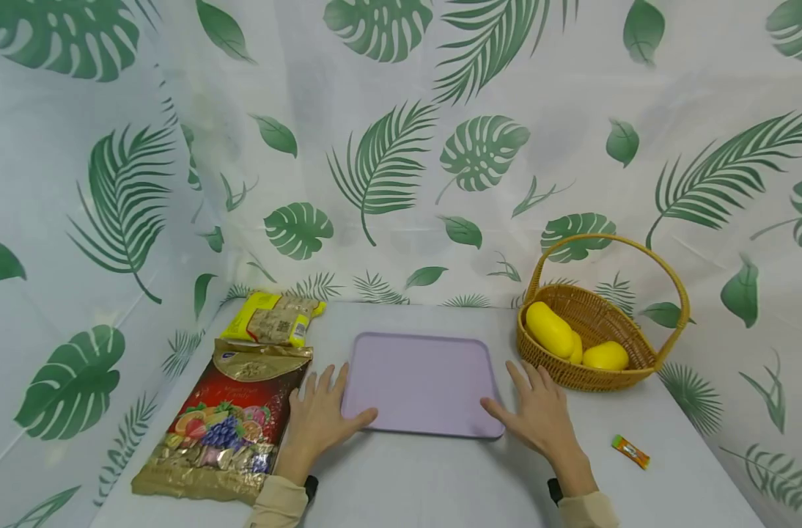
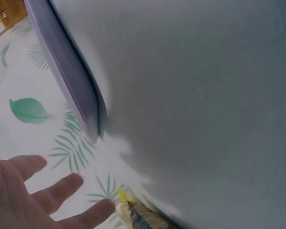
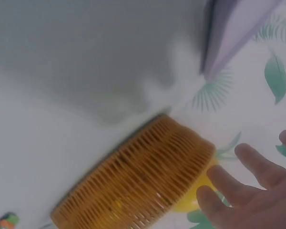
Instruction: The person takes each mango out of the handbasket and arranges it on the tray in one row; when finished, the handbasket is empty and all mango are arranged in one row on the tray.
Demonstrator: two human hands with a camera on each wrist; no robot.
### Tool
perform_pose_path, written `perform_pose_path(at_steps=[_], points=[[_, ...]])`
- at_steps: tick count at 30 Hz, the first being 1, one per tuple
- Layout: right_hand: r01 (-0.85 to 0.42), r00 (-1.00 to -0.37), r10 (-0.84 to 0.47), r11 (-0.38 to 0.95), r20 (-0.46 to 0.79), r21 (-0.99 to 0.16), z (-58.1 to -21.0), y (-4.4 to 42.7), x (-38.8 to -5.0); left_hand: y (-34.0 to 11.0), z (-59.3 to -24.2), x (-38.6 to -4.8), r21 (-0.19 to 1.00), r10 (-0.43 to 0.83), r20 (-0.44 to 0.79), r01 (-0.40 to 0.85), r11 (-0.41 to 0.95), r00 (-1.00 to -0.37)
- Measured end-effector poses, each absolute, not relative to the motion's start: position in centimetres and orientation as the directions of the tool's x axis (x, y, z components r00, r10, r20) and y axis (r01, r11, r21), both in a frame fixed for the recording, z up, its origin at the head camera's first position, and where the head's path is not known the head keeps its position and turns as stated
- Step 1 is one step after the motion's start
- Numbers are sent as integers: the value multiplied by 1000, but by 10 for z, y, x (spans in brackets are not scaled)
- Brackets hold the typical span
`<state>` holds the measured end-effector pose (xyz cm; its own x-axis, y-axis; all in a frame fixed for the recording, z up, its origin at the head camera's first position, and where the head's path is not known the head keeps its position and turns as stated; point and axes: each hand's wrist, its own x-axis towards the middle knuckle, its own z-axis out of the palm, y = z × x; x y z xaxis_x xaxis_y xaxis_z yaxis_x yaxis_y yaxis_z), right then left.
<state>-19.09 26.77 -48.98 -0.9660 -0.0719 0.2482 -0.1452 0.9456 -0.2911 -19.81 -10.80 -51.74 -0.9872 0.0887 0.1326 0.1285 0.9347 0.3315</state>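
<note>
A lilac rectangular tray (image 1: 419, 385) lies flat on the white table between both hands. My left hand (image 1: 318, 418) is at its left side with fingers spread, and the thumb overlaps the tray's edge in the head view. On the opposite side my right hand (image 1: 538, 414) is also spread, its thumb over the right edge. Whether either thumb touches the tray, I cannot tell. Neither hand holds anything. In the left wrist view the fingers (image 2: 57, 193) are extended and apart; the right wrist view shows the right fingers (image 3: 233, 186) loosely extended near the wicker basket (image 3: 133, 176).
Left of the tray lies a red and gold candy bag (image 1: 223, 425), with a yellow package (image 1: 269, 319) behind it. The basket, at the back right, has a tall handle (image 1: 605, 238) and holds yellow mango-like fruits (image 1: 549, 330). A small orange-green wrapped candy (image 1: 630, 452) lies front right.
</note>
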Motion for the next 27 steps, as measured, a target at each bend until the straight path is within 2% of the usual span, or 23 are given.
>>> perform_pose_path(at_steps=[12,19,27], points=[[-207,-917,-104,949,386,-237,-455,292,-226,-106,-525,-193,291,113,70,129,948,-991],[-125,-966,-55,956,254,-267,-433,316,-252,-105,-527,-193,322,136,43,142,936,-990],[-71,-993,-40,953,109,-294,-430,338,-274,-104,-529,-193,422,167,11,156,893,-986]])
